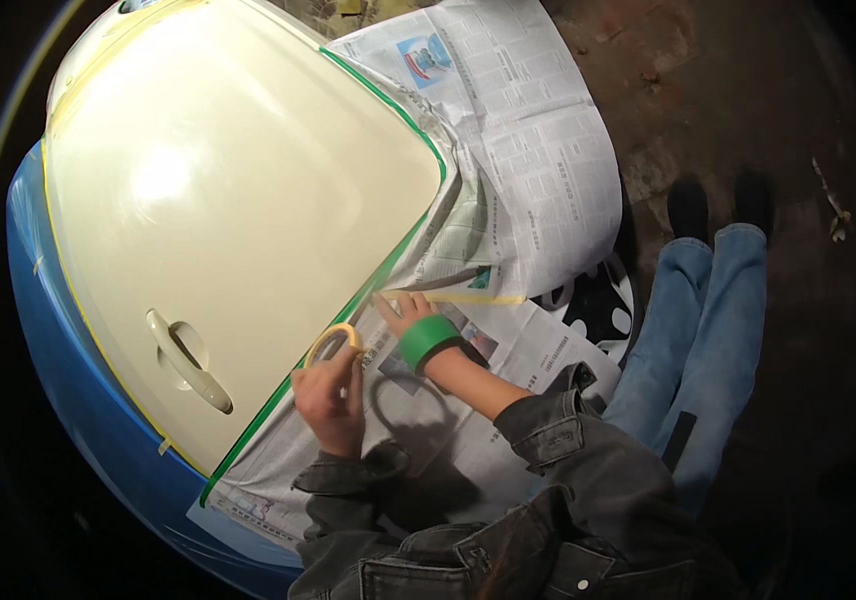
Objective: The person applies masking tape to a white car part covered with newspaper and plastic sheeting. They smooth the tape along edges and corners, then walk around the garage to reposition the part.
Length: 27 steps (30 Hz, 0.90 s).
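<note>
My left hand [330, 402] is closed around a yellow roll of masking tape [349, 331], held upright beside the lower edge of a cream car door [238, 190]. Just right of it, my right hand [408, 309] reaches with fingers stretched out to the newspaper seam along that edge. A green tape roll [424, 344] is worn like a bracelet on my right wrist. Green tape [260, 420] lines the door's lower and right edges. Newspaper sheets [560, 150] hang from it, and a yellow tape strip [473, 298] runs across where two sheets meet.
The door handle [188, 362] sticks out at the lower left. Blue bodywork [83, 335] curves beyond a thin yellow tape line. A wheel [596, 312] shows partly behind the newspaper. Legs in blue jeans [713, 340] stand at the right on dark ground, near a small twig-like piece [833, 205].
</note>
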Motion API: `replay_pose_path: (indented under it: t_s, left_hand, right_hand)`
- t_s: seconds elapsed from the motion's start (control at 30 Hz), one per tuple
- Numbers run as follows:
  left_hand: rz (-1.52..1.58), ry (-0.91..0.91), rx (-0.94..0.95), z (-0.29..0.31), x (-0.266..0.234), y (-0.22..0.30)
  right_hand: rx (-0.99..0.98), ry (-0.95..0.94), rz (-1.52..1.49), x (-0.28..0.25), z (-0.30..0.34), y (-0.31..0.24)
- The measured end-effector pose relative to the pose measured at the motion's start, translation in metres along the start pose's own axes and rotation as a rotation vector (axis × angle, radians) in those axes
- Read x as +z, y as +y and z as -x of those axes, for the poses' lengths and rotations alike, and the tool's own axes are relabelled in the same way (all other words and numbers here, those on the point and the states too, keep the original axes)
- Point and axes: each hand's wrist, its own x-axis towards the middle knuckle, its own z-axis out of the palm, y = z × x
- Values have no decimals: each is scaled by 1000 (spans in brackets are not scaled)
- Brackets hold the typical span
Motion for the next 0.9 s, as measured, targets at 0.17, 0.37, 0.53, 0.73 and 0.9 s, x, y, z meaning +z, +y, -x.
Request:
replay_pose_path:
  t_s: [0.17,0.37,0.53,0.73,0.9]
  left_hand:
    - [167,-41,-106,37,9,22]
    - [412,-116,-307,59,10,52]
    - [629,-145,-418,72,17,78]
    - [873,-158,-527,78,27,120]
    - [1157,-221,-624,66,13,160]
  right_hand:
    - [79,-143,-96,3,0,12]
    - [150,-2,9,-25,2,16]
    - [-72,-31,8,-117,37,31]
    - [197,-78,-466,-209,101,39]
    - [433,-258,-859,-265,156,29]
